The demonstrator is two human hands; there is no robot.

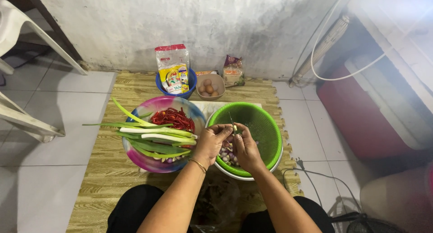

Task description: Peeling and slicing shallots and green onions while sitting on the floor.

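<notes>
Both your hands meet over the green colander (264,124): your left hand (211,143) and right hand (246,147) pinch a small green chili (234,127) between closed fingertips. Just left, leeks (158,134) and red chilies (173,118) fill the multicoloured bowl (135,157).

I see green colander (266,124) right | pink-purple-blue swirled bowl (135,156) left, red chillies (173,118), green-white leeks (158,136) | far blue bowl (160,86), brown eggs (208,88) | wood-grain tan mat (103,170) | gold bracelet (197,164)
</notes>
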